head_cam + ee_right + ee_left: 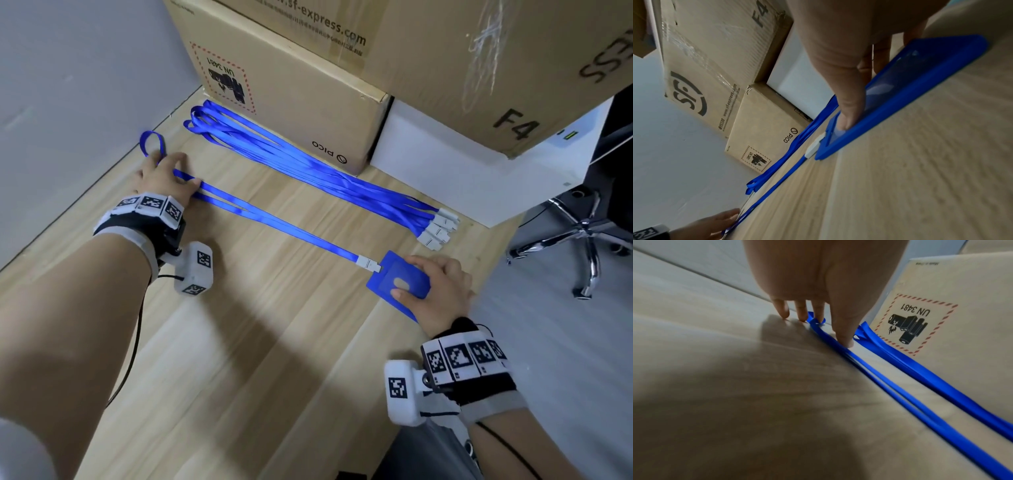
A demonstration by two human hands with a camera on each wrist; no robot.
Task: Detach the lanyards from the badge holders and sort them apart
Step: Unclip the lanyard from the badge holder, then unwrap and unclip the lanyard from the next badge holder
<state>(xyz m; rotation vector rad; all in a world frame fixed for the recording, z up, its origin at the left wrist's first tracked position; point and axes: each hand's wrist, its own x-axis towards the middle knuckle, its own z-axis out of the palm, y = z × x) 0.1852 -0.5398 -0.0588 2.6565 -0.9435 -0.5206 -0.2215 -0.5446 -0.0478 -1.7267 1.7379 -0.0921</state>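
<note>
My left hand (161, 181), palm down with fingers extended, presses the lanyard (308, 236) to the table (274, 342). The strap runs to the badge holder (385, 270), pinched in my right hand (442, 291), thumb on top.

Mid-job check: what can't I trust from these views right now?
- Clip latch: too small in head view, blurred in right wrist view.
- Holder far side: covered by right hand, head view.
- Pile count: straps overlap, head view.
- Lanyard loop end: partly under left hand, head view.

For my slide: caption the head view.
Left hand presses the lanyard flat; right hand grips its badge holder, near a lanyard pile.
</note>
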